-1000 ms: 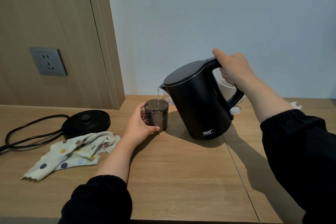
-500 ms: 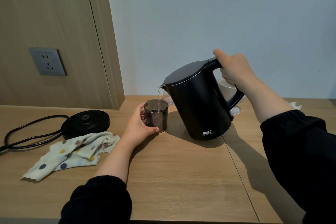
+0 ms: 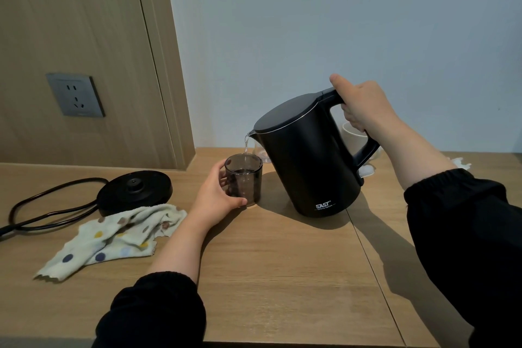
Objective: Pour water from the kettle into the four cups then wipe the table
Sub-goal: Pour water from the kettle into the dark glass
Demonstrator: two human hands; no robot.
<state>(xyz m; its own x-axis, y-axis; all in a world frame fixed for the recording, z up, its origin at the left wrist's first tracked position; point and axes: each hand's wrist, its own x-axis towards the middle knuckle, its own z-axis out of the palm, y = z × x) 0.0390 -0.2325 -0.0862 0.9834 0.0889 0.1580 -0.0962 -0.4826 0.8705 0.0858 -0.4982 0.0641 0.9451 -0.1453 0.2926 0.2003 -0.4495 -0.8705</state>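
My right hand (image 3: 364, 106) grips the handle of the black kettle (image 3: 305, 158), which is tilted to the left above the wooden table (image 3: 282, 277). A thin stream of water runs from its spout into a smoky grey cup (image 3: 244, 179). My left hand (image 3: 216, 199) is wrapped around that cup, which stands on the table. Behind the kettle, a clear glass cup (image 3: 261, 151) and a white cup (image 3: 354, 135) show only in part. A dotted white cloth (image 3: 113, 237) lies crumpled on the table to the left.
The kettle's black base (image 3: 135, 191) with its cord (image 3: 48, 210) sits at the left, behind the cloth. A wall socket (image 3: 74, 94) is on the wooden panel above it. A crumpled white scrap (image 3: 461, 162) lies at the far right, near the wall.
The water stream into the grey cup has grown a little steadier. Both hands, the kettle and the cup stay almost where they were.
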